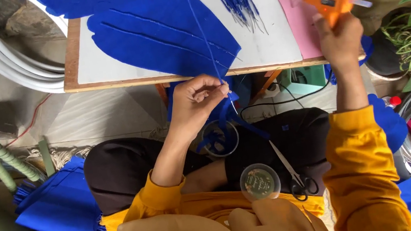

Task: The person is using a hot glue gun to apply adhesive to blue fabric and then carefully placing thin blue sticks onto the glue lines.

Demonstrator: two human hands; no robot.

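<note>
Near on the lap, small round tub [260, 182] and scissors [295, 175]; farther, left hand [194, 103] pinching thin blue strip [202, 29] off blue leaf cutout [160, 30] on board [261, 50] — right hand [340, 41] clenched round orange glue gun [327, 0]; apparently mid-gluing — steady nozzle aim needed.

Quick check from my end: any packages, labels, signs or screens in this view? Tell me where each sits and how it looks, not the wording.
Small round container: on the person's lap beside the scissors, clear rim, lid with a dark green round label carrying pale print.
Bottle: at the right past the right sleeve, only a red cap and clear neck show; no label visible.
No signs or screens.
</note>
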